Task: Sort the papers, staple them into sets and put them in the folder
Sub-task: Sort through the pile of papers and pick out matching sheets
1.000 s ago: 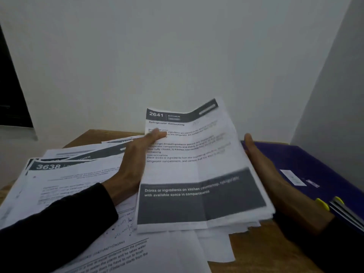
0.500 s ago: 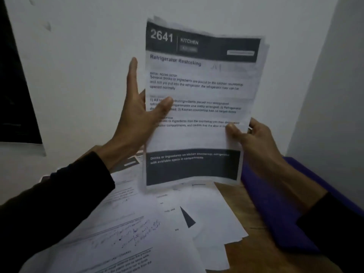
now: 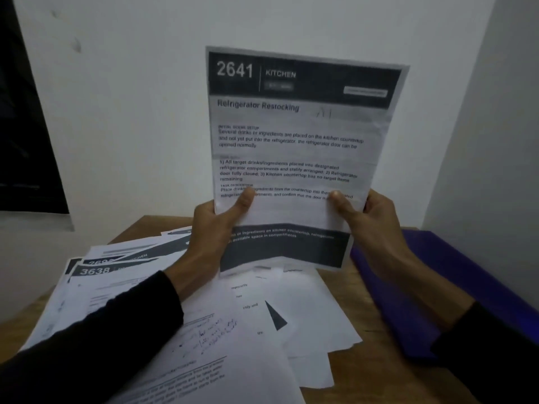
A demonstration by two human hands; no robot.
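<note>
both hands, left hand [image 3: 214, 225] and right hand [image 3: 369, 217], pinch the 2641 kitchen sheets [image 3: 294, 147] upright above the desk [image 3: 364, 325], loose papers [image 3: 163, 310] unsorted, nothing stapled yet, purple folder [image 3: 431, 287] waiting at right.

Only one view is given, taken from a wide-angle camera worn on the person's head. The scene is seen from above and behind the hands, forward and slightly downward, toward a wall corner [image 3: 455, 141]. The table [image 3: 376, 310] is seen at close range, its near edge cut off by the frame. Straight lines are bent toward the frame edges.
</note>
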